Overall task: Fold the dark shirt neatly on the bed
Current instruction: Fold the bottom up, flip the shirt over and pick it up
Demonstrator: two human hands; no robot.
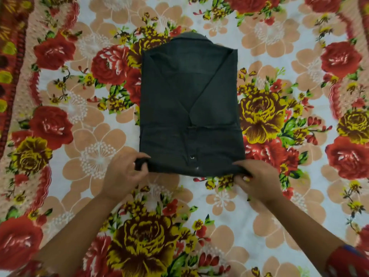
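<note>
Pinching near hem corners of dark shirt, left hand and right hand gripping cloth, shirt folded narrow, flat mid floral bedsheet, open sheet all round.

dark shirt corners hidden inside left hand and right hand, bedspread cut off at every edge

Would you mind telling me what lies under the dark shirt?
Only the floral bedsheet shows around the dark shirt, which lies flat on it; anything beneath the cloth is covered.
</note>
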